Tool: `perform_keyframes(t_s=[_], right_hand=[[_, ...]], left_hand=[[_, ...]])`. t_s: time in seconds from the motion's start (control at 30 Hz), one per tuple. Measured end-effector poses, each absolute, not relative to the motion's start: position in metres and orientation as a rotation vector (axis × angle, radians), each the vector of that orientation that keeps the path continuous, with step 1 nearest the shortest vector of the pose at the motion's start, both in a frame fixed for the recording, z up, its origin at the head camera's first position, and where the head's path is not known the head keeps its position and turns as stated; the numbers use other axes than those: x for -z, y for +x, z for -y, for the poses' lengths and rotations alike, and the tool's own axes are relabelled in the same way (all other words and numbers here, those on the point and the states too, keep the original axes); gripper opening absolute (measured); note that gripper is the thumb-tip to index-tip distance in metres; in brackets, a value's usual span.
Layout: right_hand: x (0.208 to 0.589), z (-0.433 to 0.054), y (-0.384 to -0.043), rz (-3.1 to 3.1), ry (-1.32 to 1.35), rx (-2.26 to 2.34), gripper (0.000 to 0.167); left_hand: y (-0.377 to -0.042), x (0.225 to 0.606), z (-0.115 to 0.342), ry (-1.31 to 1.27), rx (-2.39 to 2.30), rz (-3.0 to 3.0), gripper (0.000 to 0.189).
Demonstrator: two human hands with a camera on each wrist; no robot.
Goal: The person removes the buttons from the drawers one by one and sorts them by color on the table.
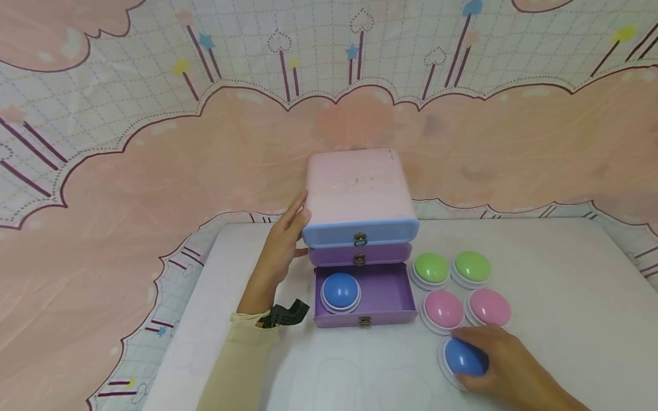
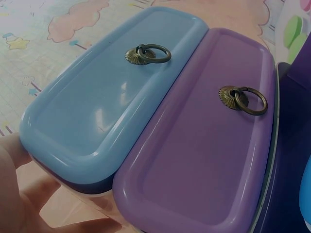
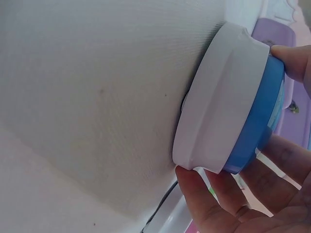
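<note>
My right hand (image 1: 496,365) grips a blue push button (image 1: 465,358) with a white base; in the right wrist view the thumb and fingers span the button (image 3: 218,102). My left hand (image 1: 280,248) rests with extended fingers against the left side of a small drawer cabinet (image 1: 360,185) with a pink top. Its upper blue drawer (image 2: 116,97) and middle purple drawer (image 2: 199,131) are closed, each with a brass ring pull. The bottom purple drawer (image 1: 388,294) is pulled out, and another blue push button (image 1: 341,291) sits in its left part.
Two green push buttons (image 1: 432,268) stand right of the cabinet, with two pink push buttons (image 1: 444,310) in front of them. All rest on a white table (image 1: 565,285). A patterned pink and white cloth (image 1: 247,142) hangs behind the table.
</note>
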State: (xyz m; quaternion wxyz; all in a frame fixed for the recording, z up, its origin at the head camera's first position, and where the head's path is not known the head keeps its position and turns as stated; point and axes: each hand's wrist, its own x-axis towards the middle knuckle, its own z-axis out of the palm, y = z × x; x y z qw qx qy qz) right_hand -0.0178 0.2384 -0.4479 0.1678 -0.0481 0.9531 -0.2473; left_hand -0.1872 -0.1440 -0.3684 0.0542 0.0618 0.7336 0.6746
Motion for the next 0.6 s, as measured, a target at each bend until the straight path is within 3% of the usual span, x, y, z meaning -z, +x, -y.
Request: perform_keyframes(t_s=[0.6], right_hand=[[0.4457,-0.2417,-0.0226,-2.809,-0.371,0.701,0.074]], left_hand=[[-0.1861,0.3668,0.1431,0.179,-2.044,-2.238,0.052]])
